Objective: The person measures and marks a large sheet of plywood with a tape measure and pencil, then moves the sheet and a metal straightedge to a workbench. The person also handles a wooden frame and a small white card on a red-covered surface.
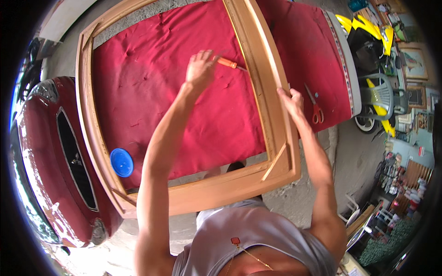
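My left hand [200, 69] is closed at the butt of a screwdriver [226, 62] with an orange handle. The tool's shaft points right, its tip at the inner edge of a large wooden frame [271, 96]. My right hand [293, 99] grips that frame's outer right side, thumb on top and the other fingers partly hidden. The frame lies over a table spread with wrinkled red cloth [175, 101], which shows through its opening. A thin strip of wood [274, 162] crosses the near right corner.
A round blue plastic dish [122, 162] sits by the frame's near left corner. Orange-handled scissors [317, 114] lie on the red cloth to the right. A dark red car [50, 161] stands close on the left. Beyond the table are a grey plastic chair [378, 94] and a yellow motorbike [368, 32].
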The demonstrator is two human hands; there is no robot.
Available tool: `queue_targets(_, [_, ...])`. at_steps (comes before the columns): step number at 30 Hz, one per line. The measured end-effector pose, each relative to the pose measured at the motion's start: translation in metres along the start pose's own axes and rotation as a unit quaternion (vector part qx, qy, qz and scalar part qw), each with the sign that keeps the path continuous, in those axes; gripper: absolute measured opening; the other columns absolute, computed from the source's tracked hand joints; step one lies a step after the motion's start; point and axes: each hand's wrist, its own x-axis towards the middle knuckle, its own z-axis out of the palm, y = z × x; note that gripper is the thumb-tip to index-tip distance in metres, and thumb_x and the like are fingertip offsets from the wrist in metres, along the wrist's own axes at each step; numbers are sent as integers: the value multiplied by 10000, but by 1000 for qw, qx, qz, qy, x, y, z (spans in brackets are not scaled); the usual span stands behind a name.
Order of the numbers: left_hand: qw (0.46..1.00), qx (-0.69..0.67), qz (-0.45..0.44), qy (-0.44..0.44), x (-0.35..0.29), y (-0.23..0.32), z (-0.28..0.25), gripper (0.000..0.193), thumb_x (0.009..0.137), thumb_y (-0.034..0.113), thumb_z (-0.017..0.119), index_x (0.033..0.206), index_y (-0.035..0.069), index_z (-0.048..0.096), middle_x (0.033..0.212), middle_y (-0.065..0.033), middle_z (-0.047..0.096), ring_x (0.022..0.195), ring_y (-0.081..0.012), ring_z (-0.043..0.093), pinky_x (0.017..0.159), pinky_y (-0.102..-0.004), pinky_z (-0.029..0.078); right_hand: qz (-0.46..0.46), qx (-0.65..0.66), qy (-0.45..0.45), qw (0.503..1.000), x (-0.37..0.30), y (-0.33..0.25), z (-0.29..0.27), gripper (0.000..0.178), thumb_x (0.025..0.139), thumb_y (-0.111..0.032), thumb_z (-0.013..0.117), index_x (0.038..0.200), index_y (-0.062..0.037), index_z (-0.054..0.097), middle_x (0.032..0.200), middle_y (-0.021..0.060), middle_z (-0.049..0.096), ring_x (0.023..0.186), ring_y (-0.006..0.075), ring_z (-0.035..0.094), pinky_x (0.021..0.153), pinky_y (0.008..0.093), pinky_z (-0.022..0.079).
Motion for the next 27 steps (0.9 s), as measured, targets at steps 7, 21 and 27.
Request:
queue_targets(7, [995, 5, -1, -97, 11, 5, 43, 256, 792, 84, 574, 1017, 205, 592, 1042, 0, 573, 1047, -199, 544, 876, -395, 399, -27, 58, -41, 997, 2, 0, -4, 508, 747, -489, 737, 691, -5, 592, 614, 86, 600, 582, 155, 553, 552, 362, 451])
queue_targets(21, [948, -27, -291, 128, -224, 53, -26, 542, 746, 65, 633, 1269, 94, 492, 1303, -179, 450, 1208, -374, 431, 1011, -458, 366, -39, 141, -59, 987, 1, 13, 8, 443, 755, -397, 761, 728, 14, 596, 679, 117, 639, 612, 208, 610, 594, 365, 485])
queue_targets(27, [924, -78, -368, 62, -299, 215, -21, 495, 763, 277, 699, 1181, 73, 529, 1200, -154, 503, 1166, -347, 448, 1026, -479, 326, -71, 100, -50, 991, -4, 14, 16, 471, 753, -408, 756, 715, 21, 565, 666, 153, 616, 599, 261, 596, 596, 395, 473])
